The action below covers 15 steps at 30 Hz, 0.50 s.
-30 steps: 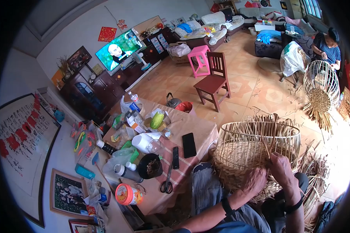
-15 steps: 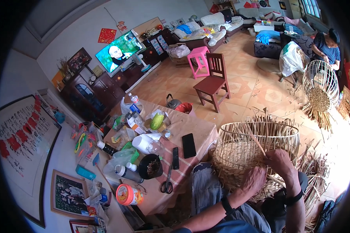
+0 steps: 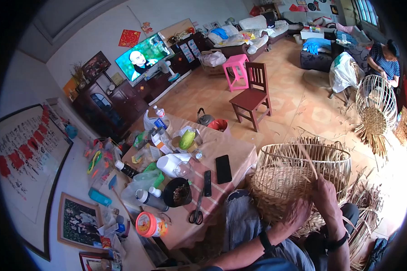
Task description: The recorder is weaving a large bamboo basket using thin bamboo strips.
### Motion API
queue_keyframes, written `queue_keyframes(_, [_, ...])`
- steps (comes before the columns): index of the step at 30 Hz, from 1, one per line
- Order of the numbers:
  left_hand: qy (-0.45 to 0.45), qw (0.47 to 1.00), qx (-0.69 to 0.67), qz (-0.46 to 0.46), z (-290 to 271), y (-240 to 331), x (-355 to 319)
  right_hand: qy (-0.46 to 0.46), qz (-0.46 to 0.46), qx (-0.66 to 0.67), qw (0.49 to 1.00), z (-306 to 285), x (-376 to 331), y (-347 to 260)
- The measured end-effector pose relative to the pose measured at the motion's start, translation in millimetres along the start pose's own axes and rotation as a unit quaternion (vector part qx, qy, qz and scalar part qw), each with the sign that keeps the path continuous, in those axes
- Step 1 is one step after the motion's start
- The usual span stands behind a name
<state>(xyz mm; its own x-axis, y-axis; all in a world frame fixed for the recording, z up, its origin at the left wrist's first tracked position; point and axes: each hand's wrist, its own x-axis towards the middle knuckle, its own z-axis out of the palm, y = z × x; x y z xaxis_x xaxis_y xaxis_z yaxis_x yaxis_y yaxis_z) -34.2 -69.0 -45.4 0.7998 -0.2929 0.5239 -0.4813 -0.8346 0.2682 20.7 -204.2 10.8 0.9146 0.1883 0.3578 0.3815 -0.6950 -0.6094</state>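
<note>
Both hands work a half-woven basket (image 3: 298, 180) on the person's lap: left hand (image 3: 296, 212) pressed to its wall, right hand (image 3: 324, 196) pinching a strip (image 3: 307, 160) that rises above the fingers. Pulled too hard, it might snap; loose strips (image 3: 366, 203) beyond could snag.

Both forearms enter from lower edge, angled up. Left hand (image 3: 297, 212) fingers curled, palm down. Right hand (image 3: 324, 195) raised higher, fingers pinched.
</note>
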Motion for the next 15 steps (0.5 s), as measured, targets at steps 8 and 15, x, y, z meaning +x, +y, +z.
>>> queue_keyframes(8, [-0.080, 0.989, -0.086, -0.085, -17, 1, 14, -0.171, 0.158, 0.367, 0.901, -43, 4, -7])
queue_keyframes(15, [-0.095, 0.983, -0.086, -0.129, -27, 9, 22, -0.118, 0.220, 0.362, 0.898, -35, 11, -5])
